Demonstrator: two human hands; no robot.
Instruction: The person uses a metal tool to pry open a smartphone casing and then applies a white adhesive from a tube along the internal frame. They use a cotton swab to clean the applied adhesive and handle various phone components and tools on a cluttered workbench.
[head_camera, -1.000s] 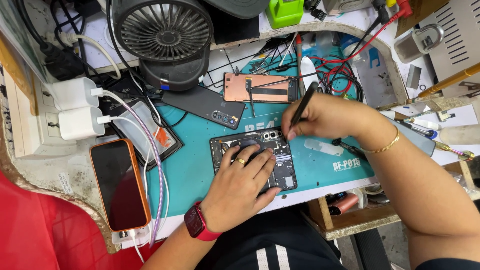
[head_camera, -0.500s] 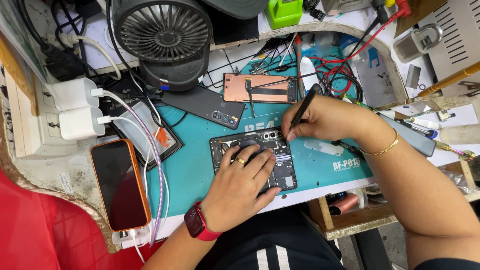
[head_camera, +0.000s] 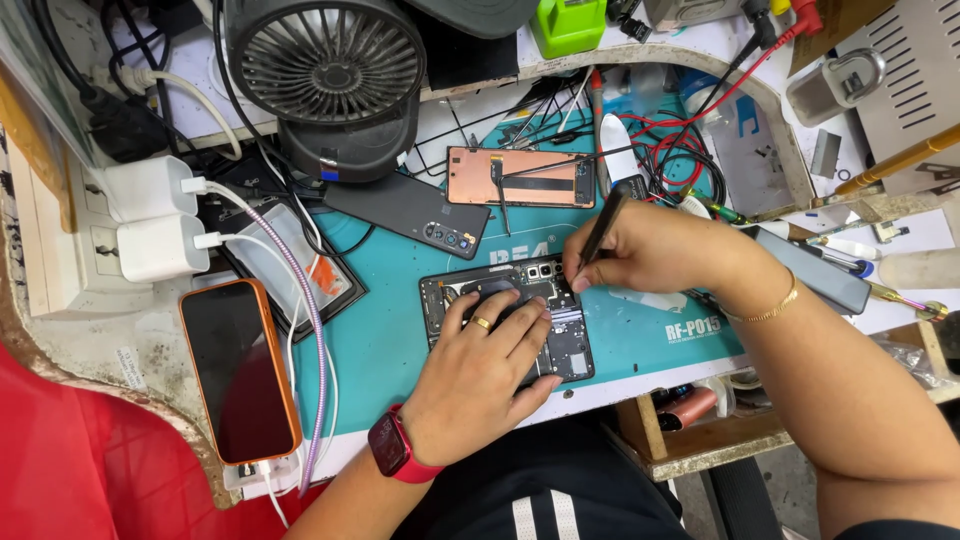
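An opened phone with its dark inner boards showing lies on a teal work mat. My left hand, wearing a ring and a red wristwatch, rests flat on the phone's left part and presses it down. My right hand, with a gold bracelet, pinches a thin black tool like a pen. The tool's tip touches the phone's upper right corner, near the camera modules.
A black fan stands behind the mat. A copper-coloured screen panel and a dark back cover lie above the phone. An orange-cased phone on a cable lies left, by two white chargers. Red wires tangle at the right.
My right hand has shifted slightly, keeping the tool tip at the phone's upper right corner. My left hand stays put.
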